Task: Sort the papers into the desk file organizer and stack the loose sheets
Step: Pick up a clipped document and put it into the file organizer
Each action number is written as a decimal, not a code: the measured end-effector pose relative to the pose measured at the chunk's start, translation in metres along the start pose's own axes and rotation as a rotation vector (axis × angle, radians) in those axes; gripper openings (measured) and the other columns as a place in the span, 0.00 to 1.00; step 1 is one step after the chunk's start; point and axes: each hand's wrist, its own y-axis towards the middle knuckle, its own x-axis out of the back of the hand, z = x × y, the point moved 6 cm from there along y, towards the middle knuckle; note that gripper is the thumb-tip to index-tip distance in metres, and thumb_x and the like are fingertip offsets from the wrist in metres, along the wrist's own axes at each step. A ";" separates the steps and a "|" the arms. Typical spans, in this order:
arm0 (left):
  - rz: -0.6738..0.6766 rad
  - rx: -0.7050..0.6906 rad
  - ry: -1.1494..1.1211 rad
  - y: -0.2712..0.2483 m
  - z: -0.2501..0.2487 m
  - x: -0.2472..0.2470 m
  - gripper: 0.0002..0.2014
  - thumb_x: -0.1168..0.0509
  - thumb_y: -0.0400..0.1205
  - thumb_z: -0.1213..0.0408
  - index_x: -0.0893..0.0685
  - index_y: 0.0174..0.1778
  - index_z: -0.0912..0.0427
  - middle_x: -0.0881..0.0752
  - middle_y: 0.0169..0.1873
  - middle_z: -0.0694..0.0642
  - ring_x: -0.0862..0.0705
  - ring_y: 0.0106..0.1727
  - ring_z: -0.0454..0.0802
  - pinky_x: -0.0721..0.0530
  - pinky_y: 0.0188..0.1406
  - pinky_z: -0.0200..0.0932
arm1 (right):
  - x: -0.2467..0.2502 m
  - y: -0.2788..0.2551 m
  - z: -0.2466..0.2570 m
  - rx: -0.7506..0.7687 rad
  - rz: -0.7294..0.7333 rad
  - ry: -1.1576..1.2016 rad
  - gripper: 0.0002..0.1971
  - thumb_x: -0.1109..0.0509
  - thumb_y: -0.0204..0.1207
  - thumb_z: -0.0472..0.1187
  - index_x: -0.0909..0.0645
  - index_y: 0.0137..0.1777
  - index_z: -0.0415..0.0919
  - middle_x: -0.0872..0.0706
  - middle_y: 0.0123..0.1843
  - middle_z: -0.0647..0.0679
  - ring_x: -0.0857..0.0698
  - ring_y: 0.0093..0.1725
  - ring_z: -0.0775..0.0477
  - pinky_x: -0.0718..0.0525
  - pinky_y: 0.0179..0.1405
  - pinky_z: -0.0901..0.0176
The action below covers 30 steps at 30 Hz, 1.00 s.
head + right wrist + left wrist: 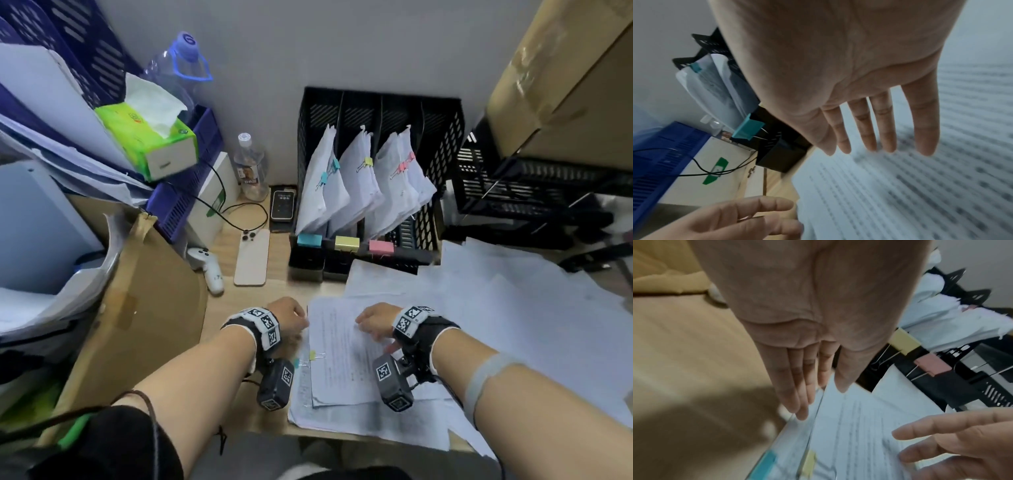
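Observation:
A printed paper bundle (342,353) with a yellow binder clip (313,355) (808,462) lies on the desk's near edge. It rests on another bundle with a blue clip (296,362) (764,465). My left hand (291,320) (803,402) touches the bundle's left edge with straight fingers. My right hand (375,322) (879,142) is spread flat over the printed top page, holding nothing. The black file organizer (442,154) (941,382) (777,154) stands behind, with clipped bundles in three slots marked blue, yellow and pink. Loose sheets (513,325) sprawl to the right.
A cardboard box (137,308) presses in from the left. Between it and the organizer lie a phone (251,260), a white controller (207,269), a second phone (282,205) and a bottle (251,168). Black trays (531,192) stand at the right under another carton (565,78).

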 end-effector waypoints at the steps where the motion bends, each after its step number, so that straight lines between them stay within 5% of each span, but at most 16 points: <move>1: 0.022 0.032 -0.019 0.006 0.010 -0.011 0.06 0.28 0.77 0.63 0.14 0.48 0.58 0.09 0.51 0.62 0.08 0.53 0.62 0.09 0.55 0.52 | -0.007 -0.002 -0.005 0.003 0.016 -0.068 0.23 0.37 0.83 0.42 0.29 0.77 0.39 0.23 0.72 0.42 0.22 0.69 0.43 0.20 0.69 0.47; 4: 0.016 0.063 -0.133 0.015 0.022 -0.028 0.14 0.27 0.73 0.62 0.21 0.52 0.56 0.12 0.49 0.63 0.09 0.48 0.63 0.09 0.50 0.58 | -0.020 -0.001 -0.020 0.020 0.005 -0.055 0.25 0.38 0.83 0.45 0.33 0.80 0.44 0.31 0.80 0.45 0.27 0.75 0.40 0.19 0.68 0.43; 6: -0.024 0.048 -0.115 0.012 0.020 -0.029 0.15 0.25 0.74 0.59 0.25 0.50 0.52 0.15 0.48 0.59 0.12 0.45 0.60 0.12 0.43 0.53 | -0.026 0.000 -0.029 0.028 -0.012 0.037 0.26 0.37 0.82 0.46 0.33 0.80 0.48 0.30 0.79 0.45 0.24 0.71 0.40 0.15 0.62 0.41; 9: -0.041 0.050 -0.142 0.009 0.014 -0.031 0.12 0.25 0.76 0.63 0.22 0.48 0.56 0.14 0.43 0.58 0.13 0.42 0.58 0.13 0.45 0.49 | -0.031 -0.002 -0.035 0.050 0.000 0.104 0.27 0.37 0.82 0.45 0.37 0.81 0.50 0.32 0.80 0.45 0.24 0.71 0.40 0.16 0.65 0.42; 12: -0.081 -0.002 -0.169 0.006 0.005 -0.034 0.20 0.27 0.78 0.67 0.29 0.60 0.56 0.16 0.35 0.53 0.18 0.34 0.51 0.21 0.32 0.43 | -0.033 -0.003 -0.037 0.082 -0.022 0.037 0.29 0.38 0.83 0.46 0.41 0.83 0.48 0.33 0.81 0.44 0.23 0.71 0.39 0.19 0.67 0.43; 15: -0.083 -0.130 -0.088 0.000 -0.011 -0.032 0.08 0.30 0.79 0.70 0.24 0.44 0.55 0.23 0.28 0.50 0.25 0.30 0.49 0.26 0.34 0.40 | -0.029 -0.004 -0.041 0.091 -0.059 0.091 0.32 0.35 0.81 0.45 0.43 0.83 0.49 0.30 0.78 0.42 0.18 0.65 0.37 0.14 0.61 0.42; 18: -0.069 -0.217 -0.071 -0.007 -0.025 -0.022 0.11 0.33 0.82 0.71 0.19 0.32 0.58 0.22 0.27 0.52 0.25 0.30 0.48 0.26 0.33 0.39 | 0.002 -0.009 -0.033 0.161 -0.337 0.144 0.34 0.31 0.75 0.40 0.40 0.80 0.51 0.25 0.70 0.39 0.15 0.58 0.36 0.13 0.57 0.42; 20: -0.049 -0.265 -0.114 -0.013 -0.036 -0.011 0.07 0.35 0.85 0.68 0.13 0.43 0.61 0.14 0.34 0.53 0.18 0.33 0.48 0.21 0.35 0.38 | 0.028 -0.017 -0.024 0.201 -0.553 -0.004 0.36 0.29 0.70 0.41 0.38 0.78 0.53 0.28 0.68 0.40 0.23 0.66 0.38 0.20 0.67 0.43; 22: -0.031 -0.320 -0.157 -0.020 -0.049 0.001 0.09 0.37 0.87 0.64 0.12 0.57 0.59 0.10 0.48 0.52 0.13 0.47 0.48 0.16 0.48 0.42 | 0.048 -0.028 -0.012 0.224 -0.650 -0.144 0.36 0.28 0.68 0.44 0.35 0.77 0.56 0.31 0.71 0.46 0.30 0.72 0.43 0.27 0.71 0.48; 25: -0.044 -0.400 -0.166 -0.030 -0.070 0.019 0.09 0.38 0.88 0.63 0.14 0.58 0.56 0.10 0.54 0.52 0.13 0.56 0.49 0.18 0.59 0.49 | 0.058 -0.025 -0.007 0.228 -0.513 -0.147 0.22 0.30 0.72 0.45 0.22 0.67 0.52 0.20 0.67 0.49 0.21 0.67 0.43 0.23 0.64 0.53; 27: -0.090 -0.436 -0.146 -0.033 -0.080 0.029 0.06 0.36 0.87 0.62 0.14 0.50 0.58 0.11 0.48 0.53 0.15 0.52 0.50 0.20 0.55 0.47 | 0.060 -0.023 -0.012 0.254 -0.469 -0.045 0.09 0.32 0.74 0.42 0.14 0.51 0.50 0.11 0.50 0.48 0.14 0.55 0.42 0.19 0.53 0.54; 30: -0.171 -0.407 -0.191 -0.030 -0.077 0.039 0.05 0.27 0.81 0.62 0.12 0.47 0.60 0.10 0.45 0.54 0.14 0.50 0.51 0.19 0.50 0.42 | 0.061 -0.025 -0.032 0.247 -0.514 0.171 0.10 0.36 0.77 0.34 0.14 0.39 0.39 0.14 0.38 0.45 0.16 0.45 0.42 0.20 0.44 0.55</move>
